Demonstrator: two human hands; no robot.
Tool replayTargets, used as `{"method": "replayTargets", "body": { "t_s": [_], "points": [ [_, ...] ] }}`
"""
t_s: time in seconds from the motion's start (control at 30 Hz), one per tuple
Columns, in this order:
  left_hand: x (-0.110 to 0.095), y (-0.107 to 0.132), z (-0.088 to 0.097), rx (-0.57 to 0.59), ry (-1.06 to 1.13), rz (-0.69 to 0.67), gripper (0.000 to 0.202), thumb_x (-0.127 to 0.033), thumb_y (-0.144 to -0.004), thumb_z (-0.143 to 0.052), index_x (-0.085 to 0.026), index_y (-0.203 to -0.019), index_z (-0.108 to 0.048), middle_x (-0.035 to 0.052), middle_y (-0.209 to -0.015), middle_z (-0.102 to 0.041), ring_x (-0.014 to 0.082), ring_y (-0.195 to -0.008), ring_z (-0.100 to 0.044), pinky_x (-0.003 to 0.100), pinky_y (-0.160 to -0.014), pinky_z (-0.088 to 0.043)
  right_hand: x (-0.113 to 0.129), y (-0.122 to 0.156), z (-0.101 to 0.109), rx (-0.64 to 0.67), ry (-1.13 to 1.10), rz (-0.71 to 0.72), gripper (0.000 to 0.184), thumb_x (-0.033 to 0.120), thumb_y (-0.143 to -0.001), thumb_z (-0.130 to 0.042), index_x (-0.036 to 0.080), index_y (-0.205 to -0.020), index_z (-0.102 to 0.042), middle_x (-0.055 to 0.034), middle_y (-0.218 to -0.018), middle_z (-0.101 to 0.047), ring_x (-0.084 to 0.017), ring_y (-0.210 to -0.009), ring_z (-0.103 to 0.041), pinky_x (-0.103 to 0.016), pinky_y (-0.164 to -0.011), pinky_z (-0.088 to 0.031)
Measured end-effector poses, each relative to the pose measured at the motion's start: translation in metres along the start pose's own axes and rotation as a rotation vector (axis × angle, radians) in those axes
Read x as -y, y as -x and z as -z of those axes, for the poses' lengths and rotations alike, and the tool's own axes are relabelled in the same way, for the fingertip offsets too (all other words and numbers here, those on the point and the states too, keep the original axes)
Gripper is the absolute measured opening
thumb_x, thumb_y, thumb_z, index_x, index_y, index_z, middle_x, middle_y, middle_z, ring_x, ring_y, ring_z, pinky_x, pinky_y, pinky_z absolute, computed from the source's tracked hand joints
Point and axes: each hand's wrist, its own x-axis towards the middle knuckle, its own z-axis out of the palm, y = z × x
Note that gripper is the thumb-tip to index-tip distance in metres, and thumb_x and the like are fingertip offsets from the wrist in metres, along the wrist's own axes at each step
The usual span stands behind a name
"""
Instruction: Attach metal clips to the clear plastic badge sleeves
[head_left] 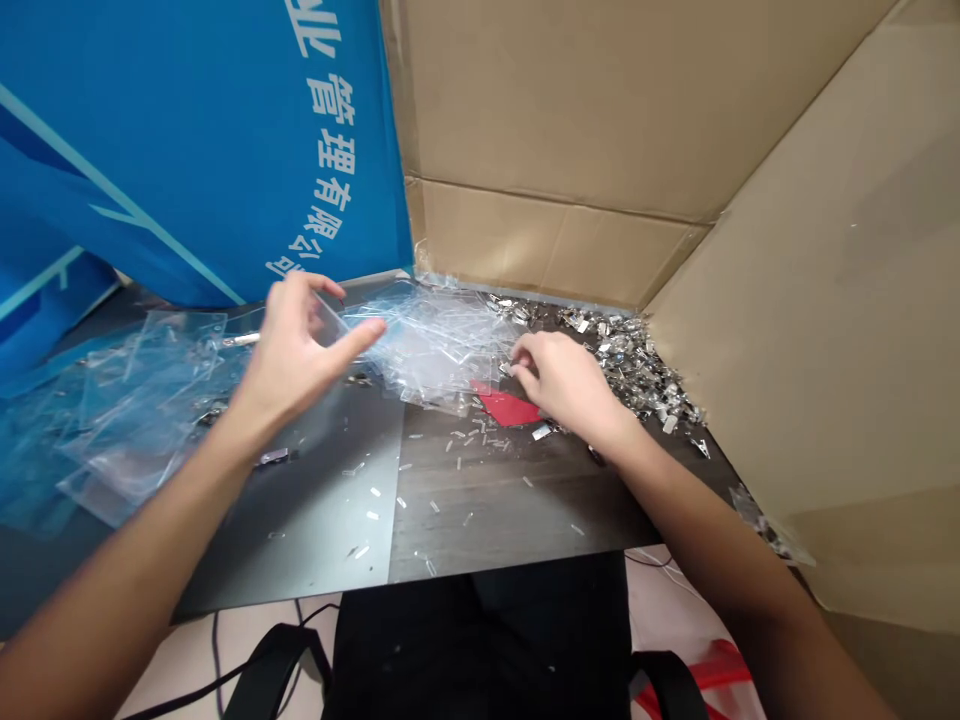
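Note:
My left hand (289, 345) is over the left side of a pile of clear plastic sleeves (439, 340). Its thumb stretches out apart from the curled fingers; a see-through edge shows between them, and I cannot tell whether it touches the hand. At the pile's right side is my right hand (566, 385), its thumb and fingers curled together in a pinch. Whatever they hold, if anything, is too small to make out. A red piece (510, 408) lies under and beside the right fingertips. Past this hand spreads a heap of small metal clips (637, 360).
More clear sleeves (142, 410) lie at the left. Small clear strips (373, 516) are scattered near the table's front. Cardboard walls (555, 110) stand behind and at the right, with a blue printed sheet (202, 130) at the back left. A black chair (480, 640) is below.

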Motion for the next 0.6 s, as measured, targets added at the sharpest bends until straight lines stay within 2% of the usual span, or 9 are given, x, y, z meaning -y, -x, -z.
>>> {"method": "replayTargets", "body": {
  "t_s": [0.1, 0.2, 0.33, 0.47, 0.6],
  "points": [
    [0.011, -0.015, 0.025, -0.064, -0.262, 0.133, 0.048, -0.050, -0.092, -0.075, -0.021, -0.128, -0.062, 0.0140, -0.132, -0.052, 0.0351, -0.124, -0.058, 0.057, -0.118, -0.051, -0.010, -0.002, 0.011, 0.021, 0.269, -0.174, 0.018, 0.019, -0.105, -0.072, 0.009, -0.117, -0.082, -0.0236, -0.120, -0.081, -0.039, -0.119, -0.074, -0.045, -0.093, -0.057],
    [0.029, -0.023, 0.042, -0.056, -0.483, 0.275, 0.052, -0.048, -0.091, -0.071, -0.015, -0.130, -0.064, 0.0238, -0.146, -0.049, 0.0490, -0.145, -0.048, 0.066, -0.127, -0.042, -0.016, -0.005, 0.015, 0.108, 0.379, -0.289, 0.025, 0.020, -0.105, -0.074, 0.009, -0.125, -0.082, -0.0261, -0.125, -0.083, -0.040, -0.124, -0.077, -0.045, -0.096, -0.059],
    [0.062, -0.033, 0.053, 0.043, -0.659, 0.402, 0.057, -0.053, -0.092, -0.067, -0.007, -0.126, -0.066, 0.0355, -0.160, -0.042, 0.0600, -0.147, -0.042, 0.077, -0.122, -0.037, -0.022, -0.012, 0.014, 0.211, 0.388, -0.355, 0.033, 0.013, -0.103, -0.072, 0.012, -0.134, -0.081, -0.0236, -0.131, -0.084, -0.038, -0.127, -0.079, -0.043, -0.098, -0.061],
    [0.090, -0.041, 0.056, 0.128, -0.721, 0.494, 0.061, -0.054, -0.096, -0.063, -0.001, -0.126, -0.064, 0.0430, -0.174, -0.025, 0.0643, -0.155, -0.030, 0.081, -0.123, -0.027, -0.028, -0.016, 0.012, 0.228, 0.381, -0.361, 0.035, 0.009, -0.100, -0.070, 0.014, -0.133, -0.082, -0.0228, -0.131, -0.084, -0.039, -0.124, -0.081, -0.043, -0.096, -0.061],
    [0.102, -0.041, 0.056, 0.157, -0.732, 0.505, 0.054, -0.047, -0.101, -0.056, 0.001, -0.123, -0.064, 0.0441, -0.167, -0.031, 0.0622, -0.153, -0.031, 0.080, -0.121, -0.025, -0.027, -0.016, 0.010, 0.207, 0.392, -0.348, 0.037, 0.009, -0.103, -0.062, 0.010, -0.136, -0.080, -0.0245, -0.131, -0.083, -0.039, -0.128, -0.079, -0.041, -0.098, -0.060]
  ]
}}
